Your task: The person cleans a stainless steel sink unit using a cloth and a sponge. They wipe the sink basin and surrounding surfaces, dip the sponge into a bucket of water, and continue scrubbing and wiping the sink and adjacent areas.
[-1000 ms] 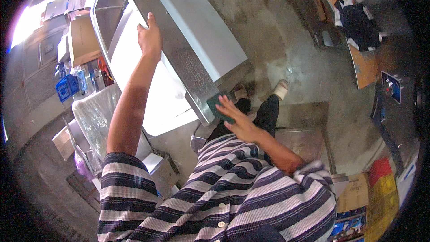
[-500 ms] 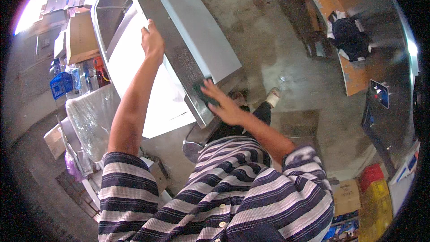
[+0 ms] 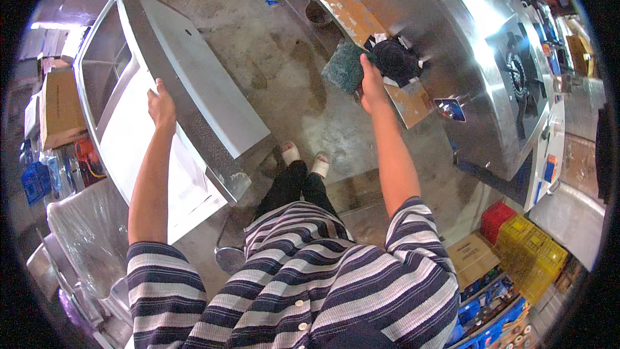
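Note:
To my left stands a large grey sheet-metal casing (image 3: 213,94), tilted, with a white sheet (image 3: 139,129) on its left side. My left hand (image 3: 163,106) grips the casing's near long rim, fingers curled over the edge. Off to the right, my right hand (image 3: 372,89) holds a dark green scouring pad (image 3: 343,68) up in the air, apart from the casing. Just beyond that hand, a bundled black-and-white cloth (image 3: 394,59) lies at the edge of a steel counter (image 3: 445,45).
The steel counter carries a gas burner (image 3: 516,72) at the right. A cardboard box (image 3: 471,258) and a yellow crate (image 3: 533,252) stand at lower right. Cartons (image 3: 61,108) and a plastic-wrapped panel (image 3: 90,232) sit at the left. A round dark pot (image 3: 316,14) is at the back.
My right hand has lifted the scouring pad off the casing's near end and carried it right, toward the counter. My left hand still grips the rim. The whole view has swung rightward.

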A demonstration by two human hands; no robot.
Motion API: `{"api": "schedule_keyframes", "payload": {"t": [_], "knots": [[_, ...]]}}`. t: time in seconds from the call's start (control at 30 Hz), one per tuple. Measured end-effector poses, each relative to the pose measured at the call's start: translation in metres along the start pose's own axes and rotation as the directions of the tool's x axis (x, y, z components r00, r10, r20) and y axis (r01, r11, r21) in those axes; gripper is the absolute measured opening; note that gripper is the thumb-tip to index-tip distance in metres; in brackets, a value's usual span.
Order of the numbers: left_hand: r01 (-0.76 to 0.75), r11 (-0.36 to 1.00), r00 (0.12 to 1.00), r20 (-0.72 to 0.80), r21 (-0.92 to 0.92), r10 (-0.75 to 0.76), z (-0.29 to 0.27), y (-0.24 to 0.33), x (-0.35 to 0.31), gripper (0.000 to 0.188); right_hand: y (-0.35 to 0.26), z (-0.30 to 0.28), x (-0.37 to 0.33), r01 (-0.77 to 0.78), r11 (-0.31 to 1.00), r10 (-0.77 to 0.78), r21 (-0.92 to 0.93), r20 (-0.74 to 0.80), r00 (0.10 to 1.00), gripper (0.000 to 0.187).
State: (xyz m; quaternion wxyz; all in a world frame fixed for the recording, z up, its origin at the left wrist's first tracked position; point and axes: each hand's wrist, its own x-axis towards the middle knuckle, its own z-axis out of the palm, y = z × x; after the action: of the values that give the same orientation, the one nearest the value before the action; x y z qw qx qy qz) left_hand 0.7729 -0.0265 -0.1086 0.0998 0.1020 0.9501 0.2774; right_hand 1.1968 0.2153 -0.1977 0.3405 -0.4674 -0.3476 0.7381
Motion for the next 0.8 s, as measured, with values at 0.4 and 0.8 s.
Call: {"api": "schedule_keyframes", "payload": {"t": [0.4,0.8], "knots": [[0.017,0.999,1.000,0.019,-0.040,-0.017,-0.007,0.005,-0.015,0.087,0.202,0.017,0.126,-0.533,0.843,0.528,-0.072,-0.077,0.846,0.031],[-0.034,0.997,0.999,-0.009,-0.062,0.033,-0.010,-0.003,-0.012,0.083,0.145,0.065,0.116,0.227,0.526,-0.153,-0.820,0.171,0.973,0.024]]}}
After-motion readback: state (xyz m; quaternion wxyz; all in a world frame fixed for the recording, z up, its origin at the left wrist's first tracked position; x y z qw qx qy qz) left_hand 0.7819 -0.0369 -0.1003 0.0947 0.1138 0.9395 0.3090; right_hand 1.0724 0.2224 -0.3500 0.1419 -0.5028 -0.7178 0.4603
